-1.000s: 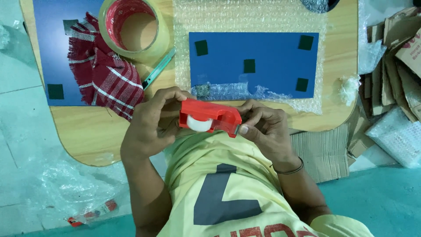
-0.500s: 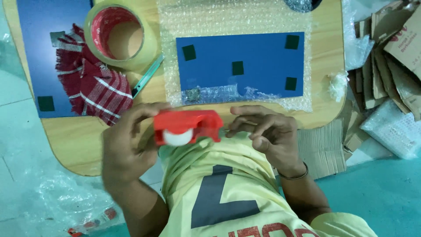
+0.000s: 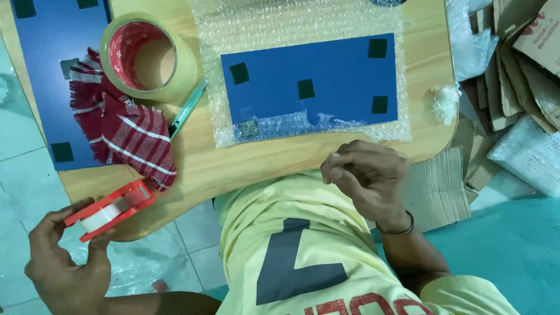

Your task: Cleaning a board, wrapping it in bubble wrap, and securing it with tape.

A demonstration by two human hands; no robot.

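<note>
My left hand (image 3: 64, 262) grips a red tape dispenser (image 3: 111, 210) with a white roll, low at the left, over the front edge of the wooden table (image 3: 280, 160). My right hand (image 3: 367, 178) hovers at the table's front edge with its fingertips pinched together; I cannot see whether clear tape is between them. Just beyond it a blue board (image 3: 315, 87) with several black squares lies on a sheet of bubble wrap (image 3: 291, 23), whose lower edge folds over the board.
A wide roll of tan tape (image 3: 149, 58), a red-and-white checked cloth (image 3: 122, 128) and a teal cutter (image 3: 188, 108) lie at the left, partly on a second blue board (image 3: 52, 58). Cardboard pieces (image 3: 513, 76) and bubble wrap pile up on the floor at the right.
My left hand has carried the red dispenser down and to the left, away from my right hand. The right hand stayed near the table's front edge, fingers pinched.
</note>
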